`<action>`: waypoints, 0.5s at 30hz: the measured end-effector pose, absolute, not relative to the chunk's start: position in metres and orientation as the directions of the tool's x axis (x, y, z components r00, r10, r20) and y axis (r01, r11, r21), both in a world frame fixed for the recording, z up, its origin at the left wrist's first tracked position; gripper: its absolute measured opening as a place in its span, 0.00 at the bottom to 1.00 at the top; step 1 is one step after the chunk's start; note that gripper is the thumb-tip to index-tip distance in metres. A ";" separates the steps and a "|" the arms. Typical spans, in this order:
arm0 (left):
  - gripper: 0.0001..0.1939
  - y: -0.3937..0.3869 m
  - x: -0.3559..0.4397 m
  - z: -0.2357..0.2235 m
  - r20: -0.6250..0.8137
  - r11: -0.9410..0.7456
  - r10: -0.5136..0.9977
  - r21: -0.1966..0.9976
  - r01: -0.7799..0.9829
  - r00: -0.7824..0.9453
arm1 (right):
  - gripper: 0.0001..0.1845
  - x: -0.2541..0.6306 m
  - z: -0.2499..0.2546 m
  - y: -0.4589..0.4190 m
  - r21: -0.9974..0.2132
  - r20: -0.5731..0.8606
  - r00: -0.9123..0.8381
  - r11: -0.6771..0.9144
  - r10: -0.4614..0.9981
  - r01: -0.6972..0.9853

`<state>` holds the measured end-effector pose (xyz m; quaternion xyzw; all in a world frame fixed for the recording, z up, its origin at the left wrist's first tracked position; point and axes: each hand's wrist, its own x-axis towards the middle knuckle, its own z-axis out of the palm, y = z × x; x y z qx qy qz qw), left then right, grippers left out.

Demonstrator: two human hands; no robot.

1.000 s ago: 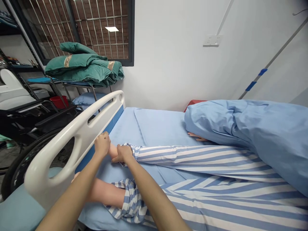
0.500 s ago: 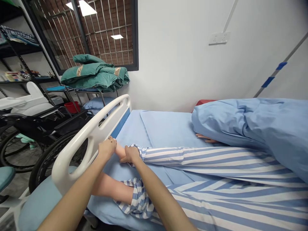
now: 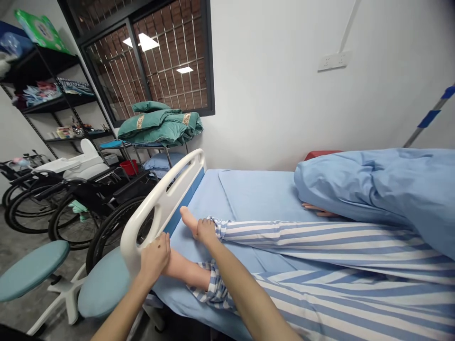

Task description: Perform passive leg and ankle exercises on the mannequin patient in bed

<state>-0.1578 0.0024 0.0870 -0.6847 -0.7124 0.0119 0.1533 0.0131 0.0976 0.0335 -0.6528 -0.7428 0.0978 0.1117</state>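
A figure in blue-and-white striped trousers [image 3: 305,234] lies on a light blue sheet; whether it is a person or a manikin I cannot tell. My left hand [image 3: 155,258] is closed over the near foot, hiding most of it. Behind that hand the near lower leg [image 3: 188,272] is bare, up to a bunched checked cuff [image 3: 215,286]. My right hand [image 3: 206,230] wraps over the far ankle, beside the other checked cuff [image 3: 221,228]. The far foot [image 3: 188,219] shows bare, toes up. A blue quilt [image 3: 359,182] covers the upper body, with fingers [image 3: 320,208] showing below it.
The white bed end board [image 3: 161,201] rises just beyond the feet. Wheelchairs [image 3: 103,203] and round teal stools [image 3: 33,270] stand to the left. Folded green bedding [image 3: 163,125] lies under the window. Black shelves [image 3: 60,102] stand at the back left.
My left hand has left the far foot and come nearer, onto the near foot. My right hand is still at the far ankle. The view has swung left.
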 end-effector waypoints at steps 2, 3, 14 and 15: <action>0.27 -0.007 -0.158 0.078 0.255 0.086 0.967 -0.247 0.965 -0.021 | 0.27 0.009 0.036 0.079 -0.323 0.133 -0.097 0.136 0.986 0.937; 0.27 -0.010 -0.158 0.076 0.275 0.095 0.961 -0.250 0.964 -0.023 | 0.27 0.007 0.037 0.069 -0.353 0.182 -0.089 0.149 0.979 0.924; 0.20 -0.010 -0.150 0.117 0.057 -0.066 0.995 -0.268 0.961 0.084 | 0.35 -0.007 0.029 -0.015 -0.512 -0.078 -0.463 0.363 0.883 0.778; 0.20 -0.008 -0.148 0.121 0.031 -0.064 0.997 -0.273 0.960 0.075 | 0.37 -0.010 0.028 -0.015 -0.478 -0.114 -0.442 0.341 0.890 0.809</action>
